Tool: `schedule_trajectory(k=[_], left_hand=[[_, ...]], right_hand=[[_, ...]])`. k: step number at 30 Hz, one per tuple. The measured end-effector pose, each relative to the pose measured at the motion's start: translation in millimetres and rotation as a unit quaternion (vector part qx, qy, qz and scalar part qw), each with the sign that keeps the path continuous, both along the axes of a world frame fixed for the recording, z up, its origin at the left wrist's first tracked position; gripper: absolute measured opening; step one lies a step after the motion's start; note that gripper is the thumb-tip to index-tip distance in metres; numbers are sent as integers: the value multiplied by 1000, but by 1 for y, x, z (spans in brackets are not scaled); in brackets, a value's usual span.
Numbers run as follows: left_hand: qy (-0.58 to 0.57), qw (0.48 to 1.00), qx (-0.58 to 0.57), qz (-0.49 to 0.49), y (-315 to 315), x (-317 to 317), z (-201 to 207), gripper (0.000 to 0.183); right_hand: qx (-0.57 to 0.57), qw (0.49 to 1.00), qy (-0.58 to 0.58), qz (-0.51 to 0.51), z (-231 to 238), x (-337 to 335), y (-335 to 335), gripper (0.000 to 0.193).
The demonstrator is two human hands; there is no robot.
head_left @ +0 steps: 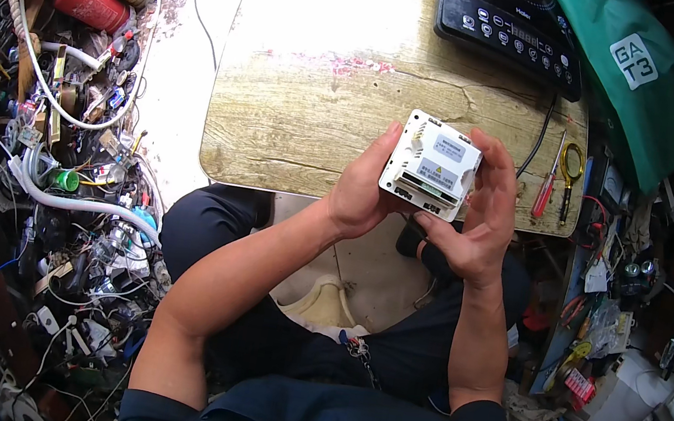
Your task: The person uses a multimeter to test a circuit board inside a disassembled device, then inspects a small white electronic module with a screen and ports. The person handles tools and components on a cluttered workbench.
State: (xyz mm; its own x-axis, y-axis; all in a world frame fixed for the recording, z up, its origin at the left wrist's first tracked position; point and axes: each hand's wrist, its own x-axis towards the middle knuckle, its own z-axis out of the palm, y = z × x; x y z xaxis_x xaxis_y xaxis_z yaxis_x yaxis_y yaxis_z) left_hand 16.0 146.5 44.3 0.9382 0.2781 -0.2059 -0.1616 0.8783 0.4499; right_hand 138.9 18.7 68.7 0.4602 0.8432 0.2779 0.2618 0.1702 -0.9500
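Between my two hands is a white square electronic module [434, 166], held over the table's near edge. Its upper face carries two grey labels, vent slots and a green terminal strip along the near side. My left hand [364, 181] grips its left edge, the thumb lying along that side and the other fingers hidden beneath. My right hand [480, 224] holds the right side and near corner, with its thumb at the near edge and its fingers curled along the far right. The module is tilted slightly clockwise.
On the wooden table [307, 118] lie a red-handled screwdriver [547, 186] and a yellow-rimmed magnifying glass [570, 173] at right. A black induction cooker [515, 32] and green bag [638, 91] occupy the far right. Cables and parts [82, 258] heap at left, near a red cylinder [92, 2].
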Motion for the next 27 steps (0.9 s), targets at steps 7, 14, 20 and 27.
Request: schedule_trajectory(k=[7, 14, 20, 27], left_hand=[[11, 1000, 1, 3, -1, 1, 3, 72], [9, 1000, -19, 10, 0, -2, 0, 70], [61, 997, -20, 38, 1, -6, -3, 67], [29, 998, -44, 25, -2, -2, 1, 78]], right_hand=[[-4, 1000, -6, 2, 1, 2, -1, 100], [-5, 1000, -29, 6, -1, 0, 2, 99], [-57, 998, 7, -6, 2, 2, 0, 97], [-28, 991, -127, -12, -3, 13, -5, 100]])
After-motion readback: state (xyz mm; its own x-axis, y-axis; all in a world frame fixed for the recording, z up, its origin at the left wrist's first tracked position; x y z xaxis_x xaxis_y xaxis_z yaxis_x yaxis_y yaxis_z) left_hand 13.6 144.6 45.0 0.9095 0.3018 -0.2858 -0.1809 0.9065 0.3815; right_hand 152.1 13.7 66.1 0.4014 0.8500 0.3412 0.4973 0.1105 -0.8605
